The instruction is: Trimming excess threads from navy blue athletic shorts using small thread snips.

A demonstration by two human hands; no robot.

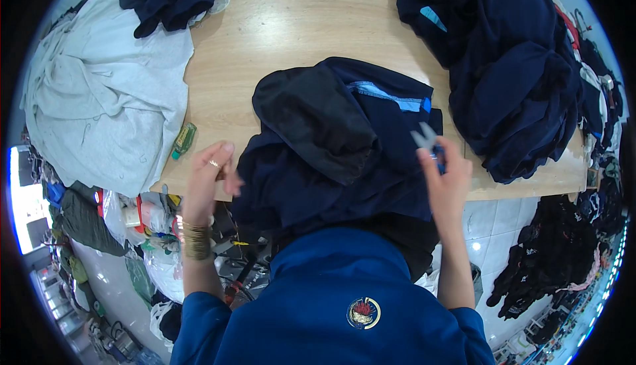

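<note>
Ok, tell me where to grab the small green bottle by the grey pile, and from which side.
Grip the green bottle across the middle of its body, coming from the right, over bare table. It lies on its side near the table's front edge, and the grey garments crowd its left. The left hand is nearest; the right hand holds small snips.

The table [298, 20] is pale wood, smooth with a soft sheen. On it lies a navy garment [344, 146] of matt cloth, its black hood lining [311, 123] duller still. The right hand [447, 179] holds small snips [424, 136] — bright metal. At the left, a grey cloth heap [99, 93] looks soft — beside it a green lighter [183, 140] of glossy plastic.
</note>
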